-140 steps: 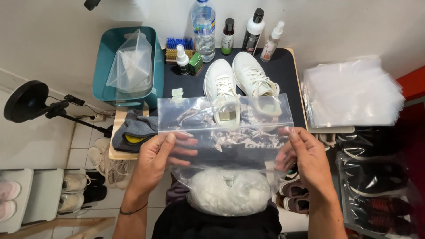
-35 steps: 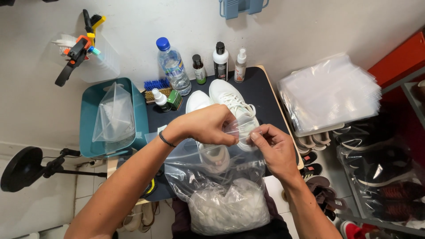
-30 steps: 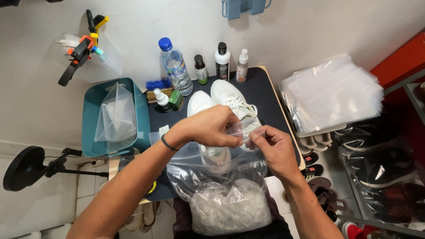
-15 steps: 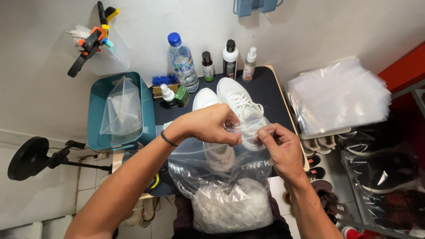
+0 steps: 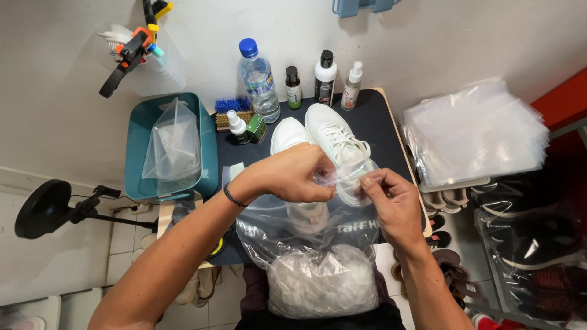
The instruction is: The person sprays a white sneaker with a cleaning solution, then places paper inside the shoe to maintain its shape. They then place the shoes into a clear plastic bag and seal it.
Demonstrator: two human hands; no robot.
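Left hand [image 5: 293, 176] and right hand [image 5: 391, 201] both pinched on the clear plastic zip bag's [image 5: 306, 229] top edge (white crumpled filling [image 5: 321, 284] sagging below), fingertips close together, holding the mouth taut.

You are looking down on a small dark-topped table [image 5: 379, 131] pushed against a plain off-white wall [image 5: 440, 43]. A pale tiled floor [image 5: 125, 250] shows to your left, and on it stands a black round-headed stand [image 5: 46, 206] — its cable trails toward the table. On your right, a red-edged shelf unit [image 5: 565, 113] runs along the side — evenly lit, no hard shadows.
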